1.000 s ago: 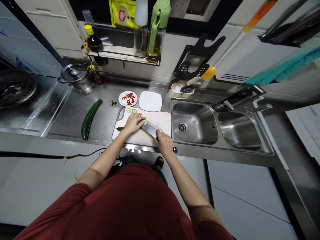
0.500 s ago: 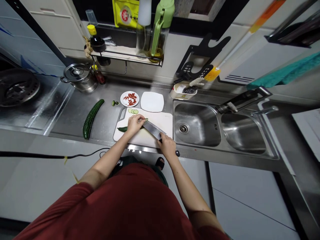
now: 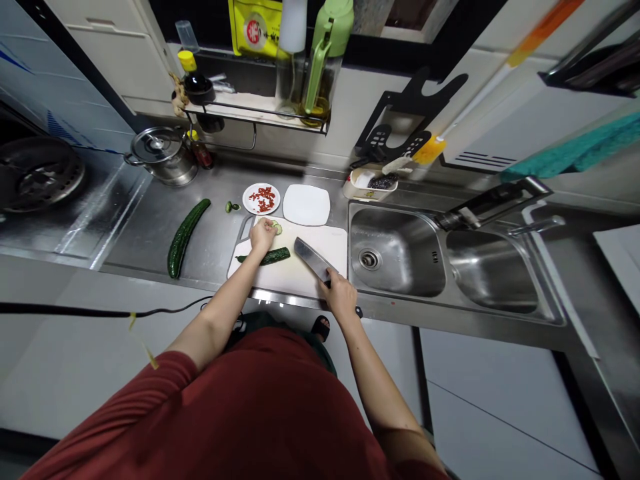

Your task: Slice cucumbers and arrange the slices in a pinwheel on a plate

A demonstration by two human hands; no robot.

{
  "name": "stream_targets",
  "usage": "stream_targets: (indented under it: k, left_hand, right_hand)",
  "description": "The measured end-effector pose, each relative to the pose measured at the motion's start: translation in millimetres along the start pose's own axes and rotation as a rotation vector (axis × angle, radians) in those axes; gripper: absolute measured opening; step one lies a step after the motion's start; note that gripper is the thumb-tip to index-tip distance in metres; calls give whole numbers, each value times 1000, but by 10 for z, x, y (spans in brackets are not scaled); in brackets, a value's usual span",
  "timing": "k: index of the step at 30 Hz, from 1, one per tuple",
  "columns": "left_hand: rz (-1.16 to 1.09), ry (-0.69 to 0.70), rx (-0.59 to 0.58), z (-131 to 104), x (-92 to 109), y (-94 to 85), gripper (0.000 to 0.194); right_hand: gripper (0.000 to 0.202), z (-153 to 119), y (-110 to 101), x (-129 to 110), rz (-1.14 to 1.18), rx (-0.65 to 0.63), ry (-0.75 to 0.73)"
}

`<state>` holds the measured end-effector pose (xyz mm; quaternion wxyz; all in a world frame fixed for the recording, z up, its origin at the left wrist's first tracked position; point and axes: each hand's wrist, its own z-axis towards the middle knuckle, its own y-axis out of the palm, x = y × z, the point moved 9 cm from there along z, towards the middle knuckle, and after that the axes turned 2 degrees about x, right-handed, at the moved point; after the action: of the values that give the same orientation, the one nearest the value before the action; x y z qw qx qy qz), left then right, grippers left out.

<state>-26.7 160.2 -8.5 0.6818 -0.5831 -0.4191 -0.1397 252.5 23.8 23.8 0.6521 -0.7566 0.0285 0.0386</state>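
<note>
On the white cutting board [image 3: 320,237] lies a cut cucumber [image 3: 276,255], partly covered by my left wrist. My left hand [image 3: 263,236] is over the board's upper left, its fingertips pinched on a pale green cucumber slice [image 3: 277,228]. Other slices there are mostly hidden under the hand. My right hand [image 3: 341,296] is closed round the handle of a broad kitchen knife [image 3: 312,257]. The blade points up and left, apart from the cut cucumber.
Behind the board stand a plate of chopped red pieces [image 3: 261,199] and a white square plate [image 3: 306,205]. Cucumber ends [image 3: 231,207] and a whole cucumber [image 3: 187,238] lie left. A double sink [image 3: 397,250] is right; a lidded pot [image 3: 163,155] stands back left.
My left hand has left the cut cucumber and moved up and left to the slices, carrying a slice. The knife has come away from the cucumber, slightly right.
</note>
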Motion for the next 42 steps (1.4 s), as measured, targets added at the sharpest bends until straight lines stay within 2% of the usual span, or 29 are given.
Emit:
stream_targets:
  k: [6,15,21,30,37,42]
  left_hand:
    - [117,13,-19,89,53,94,16]
    - [284,57,-54,124,170,131,22]
    - [264,130,-20,141,169,143,18]
    - [258,126,-42,157,165,171,18]
    - [263,119,-44,156,150,126,19]
    - [228,130,4,70,116,-14,21]
  right_hand:
    - [40,10,41,9,18,-11,9]
    - [40,15,26,10,51,-4,2]
    - [40,4,15,20,59,-29,28]
    - [40,-4,8,21,69,-32,33]
    - [38,-3,7,19,82,-18,29]
    - [39,5,6,19,76,-15,33]
